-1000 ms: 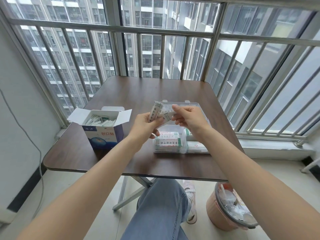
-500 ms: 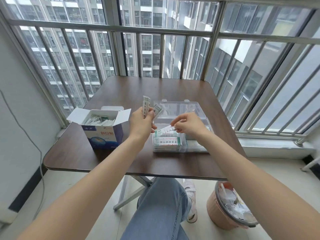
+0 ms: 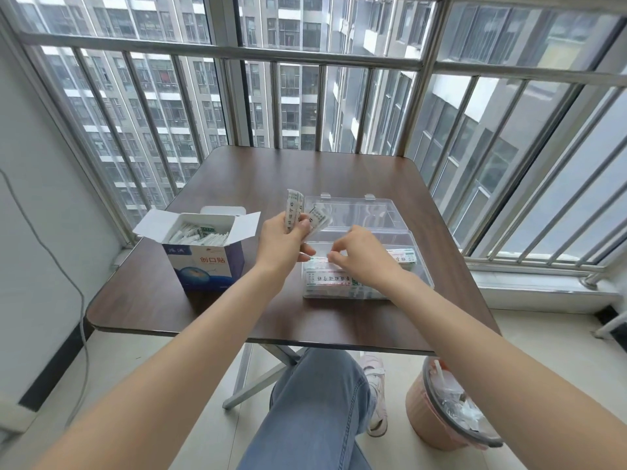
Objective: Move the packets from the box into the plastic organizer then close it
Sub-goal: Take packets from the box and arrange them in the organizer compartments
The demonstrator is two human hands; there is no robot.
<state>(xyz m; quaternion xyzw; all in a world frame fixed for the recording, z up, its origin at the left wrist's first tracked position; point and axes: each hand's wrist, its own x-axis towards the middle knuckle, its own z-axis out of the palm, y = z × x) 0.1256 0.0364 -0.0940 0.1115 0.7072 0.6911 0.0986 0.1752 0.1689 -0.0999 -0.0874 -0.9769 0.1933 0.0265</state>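
Several packets [image 3: 294, 210] pinched in left hand [image 3: 283, 239] fingers; right hand [image 3: 361, 256] fingers (curled) over organizer [image 3: 420, 266].

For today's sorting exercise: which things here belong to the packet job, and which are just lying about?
Job: box; packets in left hand; organizer; right hand.
Lying about: bin; cable; table.

Seated at a brown table [image 3: 237, 171]: left hand [image 3: 283, 240] gripping several packets [image 3: 294, 210], right hand [image 3: 363, 257] lowering fingertips into clear plastic organizer [image 3: 420, 266]; open box [image 3: 203, 252] left of both hands.
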